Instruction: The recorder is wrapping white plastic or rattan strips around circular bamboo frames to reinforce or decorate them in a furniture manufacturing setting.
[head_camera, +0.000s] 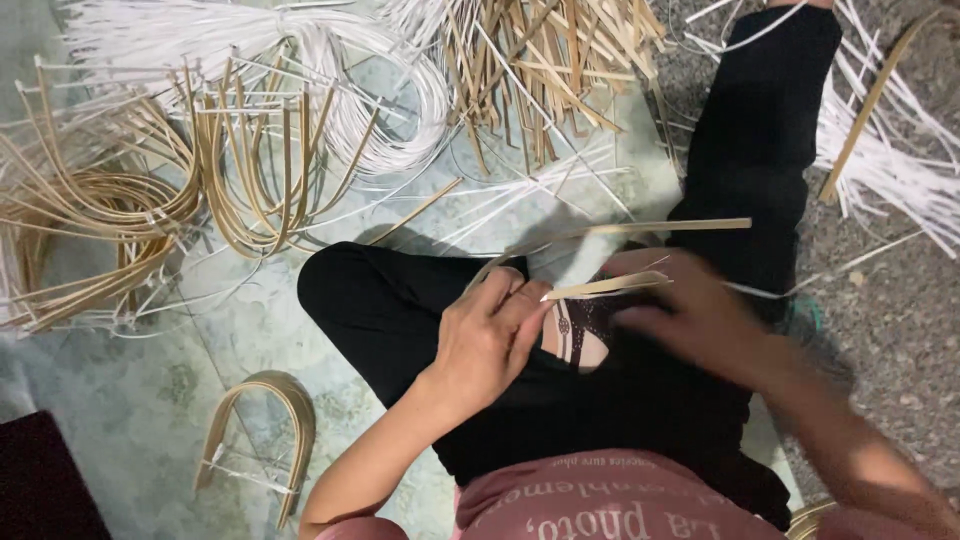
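Seated person, seen from above, legs in black trousers (400, 310) crossed on a pale patterned floor (130, 400). Left hand (490, 335) over the lap, fingers (525, 300) clenched on the near end of a thin tan strip (610, 286); a second, longer strip (650, 228) arcs from the same grasp toward the right, above the far knee. Right hand (690, 315) just beside the left, blurred, touching the shorter strip's right end; whether its fingers are closed on it cannot be told. Bent tan strips in a bundle (255, 180) lie near the floor's far left, a white coil (390, 100) beside them, straight tan strips (540, 70) at the far edge, loose white strips (900, 170) on the rough ground at right. A small bent bundle (270, 420) lies on the floor at near left, by the left elbow
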